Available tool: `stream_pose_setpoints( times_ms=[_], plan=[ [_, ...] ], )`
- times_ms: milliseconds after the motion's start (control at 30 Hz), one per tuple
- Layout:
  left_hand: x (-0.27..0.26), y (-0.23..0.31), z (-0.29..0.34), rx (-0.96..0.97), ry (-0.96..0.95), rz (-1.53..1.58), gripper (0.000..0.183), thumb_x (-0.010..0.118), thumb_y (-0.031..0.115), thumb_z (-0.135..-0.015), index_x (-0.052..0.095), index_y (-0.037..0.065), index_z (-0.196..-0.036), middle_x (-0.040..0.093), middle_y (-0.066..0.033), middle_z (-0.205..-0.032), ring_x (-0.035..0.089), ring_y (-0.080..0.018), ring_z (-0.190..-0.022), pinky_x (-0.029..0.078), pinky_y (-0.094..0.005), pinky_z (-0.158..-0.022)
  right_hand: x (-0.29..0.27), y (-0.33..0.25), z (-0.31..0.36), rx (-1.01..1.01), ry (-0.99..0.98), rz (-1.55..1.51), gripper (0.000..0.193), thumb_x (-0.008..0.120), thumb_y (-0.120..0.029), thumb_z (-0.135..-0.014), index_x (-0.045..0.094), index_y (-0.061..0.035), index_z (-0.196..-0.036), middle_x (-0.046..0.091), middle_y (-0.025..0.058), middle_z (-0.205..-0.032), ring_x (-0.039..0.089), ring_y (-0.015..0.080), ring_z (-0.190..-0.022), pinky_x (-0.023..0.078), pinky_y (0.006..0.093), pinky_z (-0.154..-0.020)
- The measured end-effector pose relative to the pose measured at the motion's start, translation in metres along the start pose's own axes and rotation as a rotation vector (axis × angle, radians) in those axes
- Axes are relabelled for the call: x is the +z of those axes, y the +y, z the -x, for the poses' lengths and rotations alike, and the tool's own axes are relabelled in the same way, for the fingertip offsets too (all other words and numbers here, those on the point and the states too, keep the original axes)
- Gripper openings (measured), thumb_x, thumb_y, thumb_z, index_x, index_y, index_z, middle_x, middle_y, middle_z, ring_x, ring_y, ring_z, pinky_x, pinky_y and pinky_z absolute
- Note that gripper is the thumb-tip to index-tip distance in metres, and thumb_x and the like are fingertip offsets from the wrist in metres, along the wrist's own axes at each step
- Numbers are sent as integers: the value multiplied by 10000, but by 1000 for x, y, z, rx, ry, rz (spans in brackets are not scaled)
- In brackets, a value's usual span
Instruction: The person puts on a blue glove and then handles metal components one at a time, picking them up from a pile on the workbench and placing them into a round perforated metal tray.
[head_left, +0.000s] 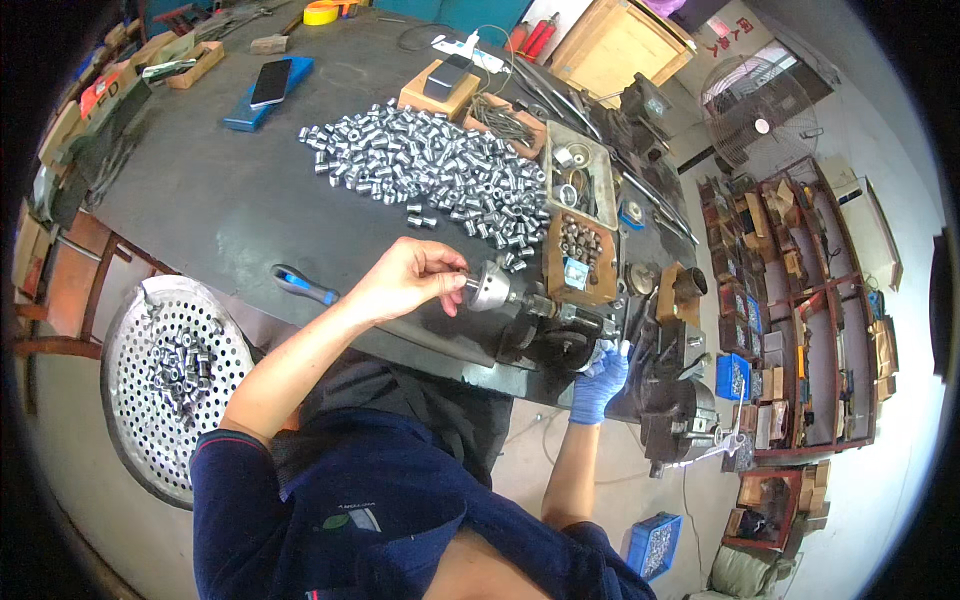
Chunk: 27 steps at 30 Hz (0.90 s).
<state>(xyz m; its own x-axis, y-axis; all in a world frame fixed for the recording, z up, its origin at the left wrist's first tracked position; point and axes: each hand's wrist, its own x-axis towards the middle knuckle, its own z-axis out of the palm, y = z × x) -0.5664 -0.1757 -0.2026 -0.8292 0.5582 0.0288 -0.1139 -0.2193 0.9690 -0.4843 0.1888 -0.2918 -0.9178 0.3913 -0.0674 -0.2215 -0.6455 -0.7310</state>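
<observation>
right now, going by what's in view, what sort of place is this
Probably a metalworking workshop: small shiny metal parts lie heaped on a dark workbench, with crowded brown shelving off to the right.

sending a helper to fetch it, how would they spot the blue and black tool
On the dark table, find the heap of silver parts. Toward the near edge, left of the left hand, the tool lies alone, blue and black, not silver.

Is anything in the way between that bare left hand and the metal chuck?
Nothing visible does: the left hand is at the front of the chuck, and the pile of metal parts lies farther back.
</observation>
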Motion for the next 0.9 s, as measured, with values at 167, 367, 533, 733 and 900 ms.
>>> stream_pose_setpoints(
  times_ms=[167,367,533,733,900],
  plan=[
    [-4,0,-4,80,-91,1,199,574,-5,-832,537,-70,-1017,631,-124,-808,633,-177,-717,491,-270,-687,-2,-9,16,35,-34,-42,448,430,-386,-926,584,31,-874,592,96,-618,478,121,-404,347,199,-340],
    [-5,3,-6,71,-131,-70,201,569,-21,-828,530,-71,-1019,627,-127,-813,632,-176,-728,493,-270,-693,29,-50,36,-94,-86,115,477,466,-400,-907,614,45,-819,550,102,-545,381,96,-375,311,190,-334],
    [-3,1,-3,-6,-84,17,210,572,3,-838,533,-84,-1024,616,-121,-747,623,-176,-643,508,-283,-616,51,-59,27,-177,-101,136,464,451,-385,-917,618,36,-817,501,72,-518,331,71,-365,276,181,-321],
    [1,2,1,-38,-3,-46,198,582,101,-860,575,-78,-945,603,-103,-679,596,-153,-570,494,-277,-506,47,-56,30,-194,-111,143,464,445,-373,-923,614,49,-834,500,80,-520,330,77,-365,277,184,-324],
    [6,0,1,-34,52,-73,243,566,173,-880,592,-68,-882,597,-92,-659,571,-132,-533,480,-263,-482,44,-59,26,-175,-159,118,461,435,-367,-929,607,50,-831,499,83,-519,327,80,-362,286,190,-329]
  ],
)
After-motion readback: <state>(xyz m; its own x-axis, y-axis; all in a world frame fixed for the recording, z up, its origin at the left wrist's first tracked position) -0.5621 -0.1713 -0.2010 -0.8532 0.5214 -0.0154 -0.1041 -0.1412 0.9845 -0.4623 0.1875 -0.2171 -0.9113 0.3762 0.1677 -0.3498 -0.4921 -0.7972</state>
